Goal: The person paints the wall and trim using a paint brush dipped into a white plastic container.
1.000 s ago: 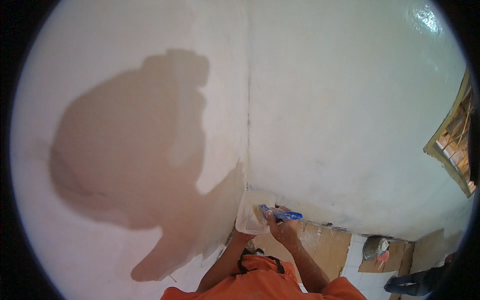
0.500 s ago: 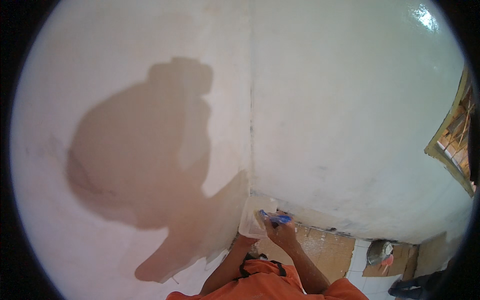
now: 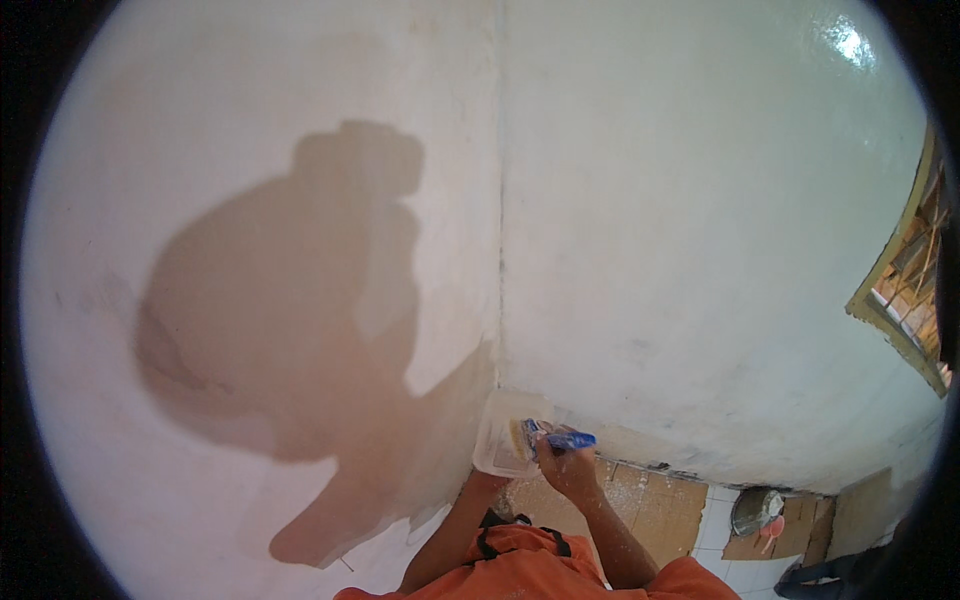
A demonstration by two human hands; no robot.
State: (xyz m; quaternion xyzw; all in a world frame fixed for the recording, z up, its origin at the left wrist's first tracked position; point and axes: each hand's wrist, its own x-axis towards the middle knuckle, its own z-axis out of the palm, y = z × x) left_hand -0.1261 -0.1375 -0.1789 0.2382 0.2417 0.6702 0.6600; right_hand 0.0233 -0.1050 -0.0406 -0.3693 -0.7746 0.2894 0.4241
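Note:
My right hand (image 3: 567, 466) is closed round the blue handle of a paintbrush (image 3: 575, 440). Its pale bristles point left, over the inside of a translucent white plastic tub (image 3: 489, 455). From below, my left hand (image 3: 487, 482) grips the near edge of that tub, most of its fingers hidden beneath it. The tub is up in front of the corner where two pale walls meet. Whether the bristles touch the tub's bottom I cannot tell.
Dark stains run along the base of the right wall (image 3: 700, 300). Paint-spattered cardboard (image 3: 640, 505) covers part of the white tiled floor. A metal bowl (image 3: 748, 512) with a pink item stands at lower right. A framed opening (image 3: 910, 270) lies at far right. My shadow falls on the left wall (image 3: 90, 420).
The brush and my right hand have shifted slightly right, and the bristles now show more plainly inside the tub. The tub has moved slightly left.

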